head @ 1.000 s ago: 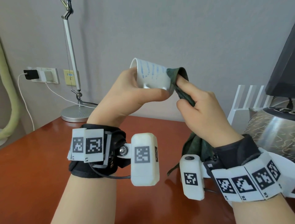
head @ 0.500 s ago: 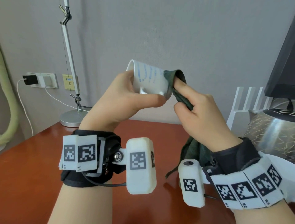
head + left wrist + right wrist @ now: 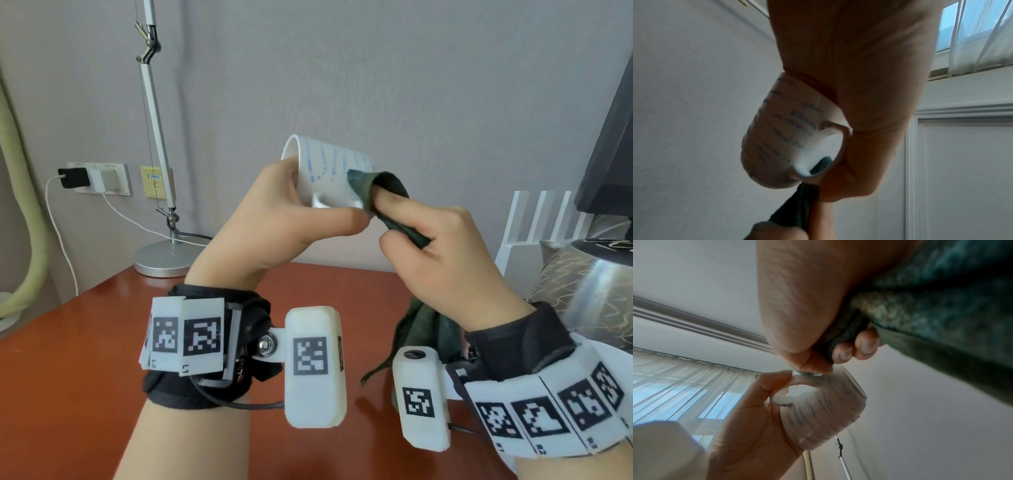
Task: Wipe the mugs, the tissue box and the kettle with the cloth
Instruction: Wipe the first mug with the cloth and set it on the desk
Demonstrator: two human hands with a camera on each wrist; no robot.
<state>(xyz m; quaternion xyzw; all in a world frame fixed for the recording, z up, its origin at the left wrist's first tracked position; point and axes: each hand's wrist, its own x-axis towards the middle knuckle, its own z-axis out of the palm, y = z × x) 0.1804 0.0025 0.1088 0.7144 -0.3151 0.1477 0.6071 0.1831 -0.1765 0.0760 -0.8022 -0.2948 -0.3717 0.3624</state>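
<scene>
Mug point(image 3: 325, 174) wiping is in progress, near the base and handle. Left hand point(image 3: 274, 219) grips the mug on its side, raised above the worktop point(image 3: 68, 359). Right hand point(image 3: 442, 253) pinches the green cloth point(image 3: 373, 188) against the base end. Next move, by judgement: rotate the mug to present unwiped surface.

Bare tabletop point(image 3: 68, 359) beneath; kettle point(image 3: 589, 281) rightward
</scene>
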